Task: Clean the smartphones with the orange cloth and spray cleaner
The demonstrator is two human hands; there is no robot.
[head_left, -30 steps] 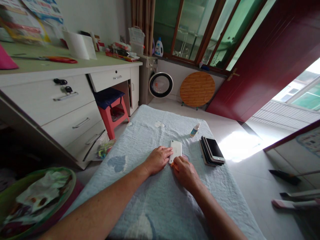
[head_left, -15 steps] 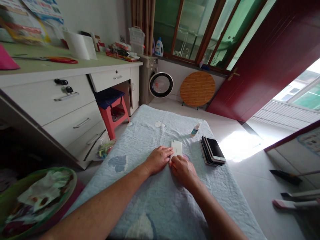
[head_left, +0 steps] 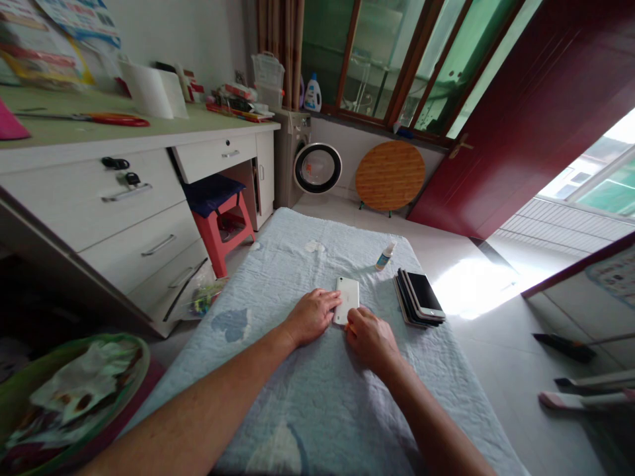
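A white phone (head_left: pixel 348 297) lies back up on the pale blue quilted cloth (head_left: pixel 292 264). My left hand (head_left: pixel 311 316) rests flat at its left edge, with fingertips on the phone and fingers stretched out. At the phone's lower right edge is my right hand (head_left: pixel 370 334), its fingers curled and pressed together. Something small and orange shows at those fingertips, too small to make out. To the right sits a stack of phones (head_left: pixel 421 297), the top one screen up. A small spray bottle (head_left: pixel 385 256) stands behind them.
On the left are a desk (head_left: pixel 213 132) with drawers, a red stool (head_left: pixel 223 225) and a bin (head_left: pixel 143 370) holding waste. A washing machine (head_left: pixel 288 158) with its door open and a round wooden board (head_left: pixel 390 175) are at the back. Brooms (head_left: pixel 565 347) lie at the right.
My right hand has shifted slightly right along the phone's bottom edge, uncovering its lower left corner. My left hand stays on the left edge. The view has moved slightly.
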